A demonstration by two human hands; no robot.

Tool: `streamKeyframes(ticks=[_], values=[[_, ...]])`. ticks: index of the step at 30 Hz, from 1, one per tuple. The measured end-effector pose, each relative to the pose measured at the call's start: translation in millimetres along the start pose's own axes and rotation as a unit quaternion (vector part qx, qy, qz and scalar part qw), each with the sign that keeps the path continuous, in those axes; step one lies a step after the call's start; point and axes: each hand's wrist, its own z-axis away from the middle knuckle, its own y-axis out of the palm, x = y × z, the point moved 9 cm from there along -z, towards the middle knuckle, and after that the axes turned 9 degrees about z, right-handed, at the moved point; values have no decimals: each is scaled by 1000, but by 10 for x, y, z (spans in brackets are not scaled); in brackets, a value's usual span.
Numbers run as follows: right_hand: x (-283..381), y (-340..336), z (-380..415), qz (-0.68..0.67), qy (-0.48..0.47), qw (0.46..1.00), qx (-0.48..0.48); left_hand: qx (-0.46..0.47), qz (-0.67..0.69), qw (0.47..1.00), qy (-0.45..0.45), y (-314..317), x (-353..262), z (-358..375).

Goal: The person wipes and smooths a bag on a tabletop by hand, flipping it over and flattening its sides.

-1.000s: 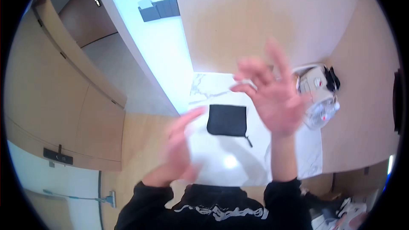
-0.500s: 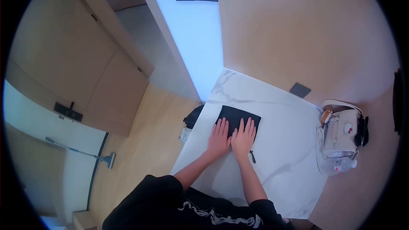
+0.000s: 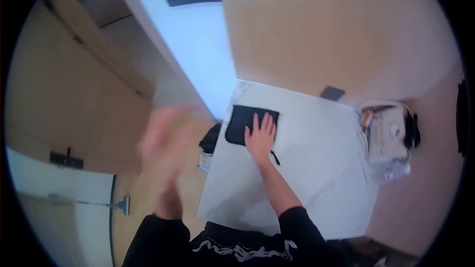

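A flat black pouch (image 3: 238,124) lies on the white marble-patterned tabletop (image 3: 316,168), with a short black tab (image 3: 275,158) sticking out at its near right corner. My right hand (image 3: 261,136) rests palm down on the pouch's right part, fingers stretched out and spread. Off to the left, raised and away from the pouch, is my left hand (image 3: 170,131), in front of the floor and door. Motion smears it, so its fingers and anything in them cannot be made out.
A cream handbag (image 3: 386,138) and a clear bottle (image 3: 397,172) stand at the table's right. A dark grey square (image 3: 332,93) is at the wall's base. Dark bundled items (image 3: 210,138) sit beyond the left edge. A stick vacuum (image 3: 123,205) and a door (image 3: 74,99) are further left.
My left hand has lifted off the pouch and swung up to the left. My right hand stays flat on the pouch. The whole view has shifted, so the table appears further left.
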Motion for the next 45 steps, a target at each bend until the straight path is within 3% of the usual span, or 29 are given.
streamKeyframes(ticks=[1,2,3,5,6,11,15,18,21,25,26,29,32,33,34,35,36,38,39,41,45], values=[[2,5,-21,10,2,1000,4,-74,-15,993,88,-495,-453,21],[18,34,-38,30,-1,1000,6,-38,-144,934,325,-1030,-828,75],[17,66,-46,39,-5,999,5,-34,-129,936,326,-1092,-1139,14],[43,49,-24,44,-17,999,-8,-89,87,873,472,-1351,-2116,346],[41,53,-3,53,-22,998,-25,-55,76,854,512,-1310,-2359,327],[124,55,207,75,-14,996,-49,-66,99,856,503,-2582,-1663,756],[199,-67,519,91,20,995,-22,-54,143,859,488,-3084,-1031,906],[300,-323,1229,48,-16,997,-65,-43,132,835,532,-3269,-1118,2019],[410,-500,1726,42,-24,998,-28,-5,147,831,537,-3726,-702,1873],[557,-709,2253,35,-50,998,26,9,126,850,512,-3558,-684,1684],[549,-741,2365,32,-34,998,45,22,122,861,493,-3810,-411,1607],[592,-863,2621,26,-25,997,66,66,131,879,453,-2828,-990,1286],[570,-848,2727,25,-15,998,61,56,131,853,502,-2309,-1223,1155],[575,-832,2727,25,-11,998,62,198,268,855,399,-1720,-1216,1138],[584,-830,2734,24,-14,998,54,332,387,816,273,-1064,-1211,1244],[572,-813,2750,18,-11,998,53,300,371,871,114,-587,-871,1358],[562,-809,2745,11,-13,998,55,273,409,868,68,-177,-386,1603],[549,-767,2729,1,-8,998,61,276,249,924,-87,494,717,2209],[527,-730,2746,-6,8,998,68,241,155,958,-16,599,1033,2483],[538,-757,2744,-18,-9,999,36,256,3,966,-23,794,1592,3010],[542,-766,2738,-27,0,996,80,289,-112,951,0,821,1680,3233]])
